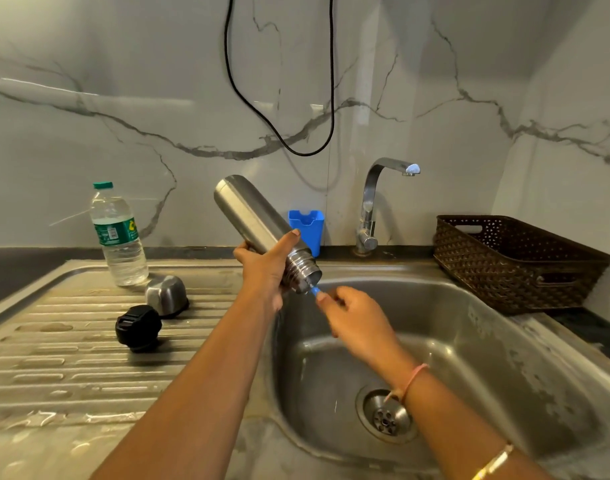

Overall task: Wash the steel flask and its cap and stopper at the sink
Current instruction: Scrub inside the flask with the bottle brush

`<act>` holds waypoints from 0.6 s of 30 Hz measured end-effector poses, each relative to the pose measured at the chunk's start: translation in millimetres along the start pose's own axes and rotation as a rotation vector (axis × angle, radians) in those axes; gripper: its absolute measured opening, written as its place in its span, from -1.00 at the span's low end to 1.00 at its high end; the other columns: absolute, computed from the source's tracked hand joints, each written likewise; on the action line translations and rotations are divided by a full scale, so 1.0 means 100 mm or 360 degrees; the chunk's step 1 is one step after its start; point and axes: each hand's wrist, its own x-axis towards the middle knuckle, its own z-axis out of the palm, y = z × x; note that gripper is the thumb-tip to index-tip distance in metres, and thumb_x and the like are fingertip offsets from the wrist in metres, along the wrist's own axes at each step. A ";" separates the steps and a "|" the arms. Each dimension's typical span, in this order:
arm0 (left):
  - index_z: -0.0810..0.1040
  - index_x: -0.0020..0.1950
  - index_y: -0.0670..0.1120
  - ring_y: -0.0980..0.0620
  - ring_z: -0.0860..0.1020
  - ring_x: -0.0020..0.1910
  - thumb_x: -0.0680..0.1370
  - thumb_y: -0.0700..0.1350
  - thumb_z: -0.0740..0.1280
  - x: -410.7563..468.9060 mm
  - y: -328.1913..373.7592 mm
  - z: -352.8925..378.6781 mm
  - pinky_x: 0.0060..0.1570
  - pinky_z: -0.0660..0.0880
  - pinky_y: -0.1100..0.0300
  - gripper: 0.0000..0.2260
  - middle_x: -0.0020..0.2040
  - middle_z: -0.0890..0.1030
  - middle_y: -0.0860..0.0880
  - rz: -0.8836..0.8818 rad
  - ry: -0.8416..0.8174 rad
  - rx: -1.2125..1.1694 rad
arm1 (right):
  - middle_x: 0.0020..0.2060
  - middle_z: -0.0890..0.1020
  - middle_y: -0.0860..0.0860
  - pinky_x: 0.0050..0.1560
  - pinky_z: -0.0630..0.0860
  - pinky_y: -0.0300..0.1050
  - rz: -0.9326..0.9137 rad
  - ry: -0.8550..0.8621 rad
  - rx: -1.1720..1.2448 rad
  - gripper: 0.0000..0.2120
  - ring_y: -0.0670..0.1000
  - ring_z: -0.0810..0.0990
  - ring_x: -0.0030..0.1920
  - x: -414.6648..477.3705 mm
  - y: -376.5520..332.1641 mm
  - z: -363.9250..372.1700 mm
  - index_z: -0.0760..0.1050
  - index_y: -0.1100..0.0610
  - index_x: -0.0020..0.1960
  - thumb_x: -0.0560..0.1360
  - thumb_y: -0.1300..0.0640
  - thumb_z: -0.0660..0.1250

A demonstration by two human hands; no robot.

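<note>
Steel flask (pixel 258 216) in left fingers (pixel 293 235), blue brush (pixel 315 291) in right fingers (pixel 326 297).

The brush (pixel 315 291) is mostly hidden: head inside the flask (pixel 251 216), handle inside the blurred right hand (pixel 357 322).

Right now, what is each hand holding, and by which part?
The left hand grips the flask by its body, beside the threaded neck. The right hand pinches the blue handle of a brush that goes into the flask's mouth.

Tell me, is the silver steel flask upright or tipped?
Tipped. The left hand grips the silver steel flask slanted, base up-left, open threaded mouth pointing down over the steel sink basin.
</note>
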 end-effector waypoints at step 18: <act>0.12 0.24 0.00 -0.14 0.62 -0.10 0.40 -0.14 0.50 0.05 0.05 -0.10 -0.11 0.61 -0.08 -0.37 0.09 0.48 -0.19 -0.0010 0.0207 -0.0114 | -0.21 0.53 0.04 -0.24 0.30 -0.11 -0.0277 0.0289 -0.0817 -0.73 0.09 0.50 -0.21 0.00 -0.04 0.11 0.46 0.15 0.00 0.63 0.02 0.07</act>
